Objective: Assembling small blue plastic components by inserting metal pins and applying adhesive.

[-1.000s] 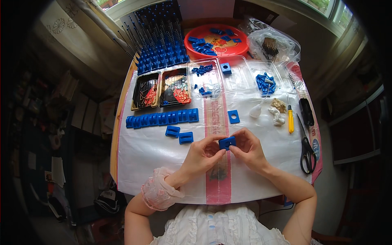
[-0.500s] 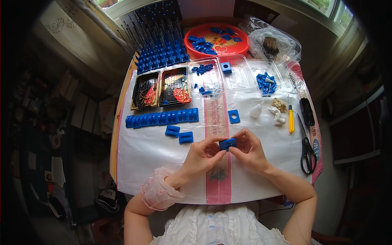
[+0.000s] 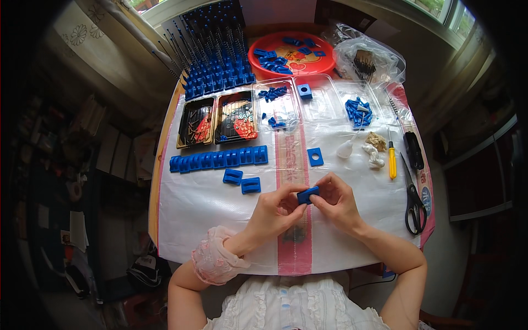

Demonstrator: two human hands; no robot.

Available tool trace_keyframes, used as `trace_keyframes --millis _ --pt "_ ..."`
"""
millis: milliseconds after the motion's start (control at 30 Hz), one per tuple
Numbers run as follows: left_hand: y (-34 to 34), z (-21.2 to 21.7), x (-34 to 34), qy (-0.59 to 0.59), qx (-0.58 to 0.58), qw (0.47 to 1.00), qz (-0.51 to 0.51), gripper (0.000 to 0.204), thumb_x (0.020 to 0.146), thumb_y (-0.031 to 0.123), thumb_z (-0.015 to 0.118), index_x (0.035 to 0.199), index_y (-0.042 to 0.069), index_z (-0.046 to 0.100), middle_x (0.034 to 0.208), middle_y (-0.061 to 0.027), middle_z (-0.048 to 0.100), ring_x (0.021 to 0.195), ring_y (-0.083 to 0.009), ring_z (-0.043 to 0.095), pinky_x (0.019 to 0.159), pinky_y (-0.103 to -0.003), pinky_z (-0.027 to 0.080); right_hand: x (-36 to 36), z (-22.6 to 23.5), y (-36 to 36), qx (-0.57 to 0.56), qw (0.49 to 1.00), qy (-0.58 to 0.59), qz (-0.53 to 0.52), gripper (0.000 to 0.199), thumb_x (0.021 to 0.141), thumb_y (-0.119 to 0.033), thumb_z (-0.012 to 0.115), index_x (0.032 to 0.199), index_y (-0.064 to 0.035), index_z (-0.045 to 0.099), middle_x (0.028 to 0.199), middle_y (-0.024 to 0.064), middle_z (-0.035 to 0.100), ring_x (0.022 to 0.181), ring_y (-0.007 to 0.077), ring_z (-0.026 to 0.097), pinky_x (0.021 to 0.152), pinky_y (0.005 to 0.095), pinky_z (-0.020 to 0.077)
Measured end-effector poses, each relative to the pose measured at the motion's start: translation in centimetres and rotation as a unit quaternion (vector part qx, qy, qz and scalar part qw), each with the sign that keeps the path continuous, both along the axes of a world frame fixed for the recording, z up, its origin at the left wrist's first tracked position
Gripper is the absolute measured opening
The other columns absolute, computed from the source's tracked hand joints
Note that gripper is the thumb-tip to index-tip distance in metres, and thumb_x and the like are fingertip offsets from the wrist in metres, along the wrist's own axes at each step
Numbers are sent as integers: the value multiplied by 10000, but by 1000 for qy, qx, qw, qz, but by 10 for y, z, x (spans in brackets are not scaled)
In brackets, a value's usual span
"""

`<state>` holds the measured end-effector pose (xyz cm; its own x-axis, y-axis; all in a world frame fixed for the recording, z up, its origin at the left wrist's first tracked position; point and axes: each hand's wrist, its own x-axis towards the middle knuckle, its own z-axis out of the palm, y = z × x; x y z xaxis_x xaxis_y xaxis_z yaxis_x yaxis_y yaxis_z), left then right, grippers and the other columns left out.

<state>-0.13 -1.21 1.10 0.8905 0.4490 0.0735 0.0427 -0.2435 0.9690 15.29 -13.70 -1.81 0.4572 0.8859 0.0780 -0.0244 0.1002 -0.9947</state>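
A small blue plastic block (image 3: pixel 307 195) sat pinched between the left hand (image 3: pixel 273 212) and right hand (image 3: pixel 337 201) at frame centre, raised above the white table cover (image 3: pixel 192 209), apparently for close fingertip work.

Daylight comes from the windows (image 3: pixel 434 8) at the top edge and falls evenly on the table (image 3: pixel 203 209), so its white cover reads bright and a little washed out. The clear plastic trays (image 3: pixel 324 102) and the bag (image 3: pixel 368 55) catch soft glare. Shadows are weak; a faint one lies under the left hand (image 3: pixel 272 212) and right hand (image 3: pixel 335 201). The middle is sharp enough to show the small blue block (image 3: pixel 307 195) clearly. Toward the rim the picture darkens to black corners, the floor at the left is dim and murky, and straight table edges bow outward. Fine detail smears near the borders.
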Motion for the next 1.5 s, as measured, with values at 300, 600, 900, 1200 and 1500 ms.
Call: trace_keyframes --millis 300,600,900,1200,1500 --pt "-4 -2 0 -33 49 998 6 336 878 57 679 1203 29 600 789 -32 666 700 -82 654 626 -229 522 3 8 -1 -25 982 -174 -69 113 784 -36 737 841 4 648 661 40 652 567 55 591 515 209 449" --pt "11 -21 -1 68 -281 954 -79 316 1024 201 503 1290 31 526 1033 -32 645 871 -80 648 748 -218 563 4 13 -5 29 968 -248 -19 183 749 19 730 920 15 664 827 63 667 637 77 608 546 219 467" --pt "7 -14 3 -6 -306 949 -78 310 1011 127 513 1295 3 513 1219 -76 585 1091 -151 601 953 -291 521 3 11 0 -30 992 -122 -24 139 790 -2 714 916 -4 653 830 51 662 663 76 607 573 220 489" --pt "7 -19 2 7 -301 949 -95 317 982 73 549 1284 -9 501 1193 -60 580 1124 -149 582 968 -293 497 5 -6 -2 -32 997 -70 -22 57 812 -16 691 865 -3 676 806 36 666 688 56 607 583 201 478" --pt "14 -15 2 0 -286 957 -43 303 990 89 538 1286 29 519 1167 -46 600 1068 -106 591 917 -256 500 15 10 -3 -76 990 -94 -66 14 821 -5 672 829 -9 683 776 28 664 715 59 622 615 207 482"
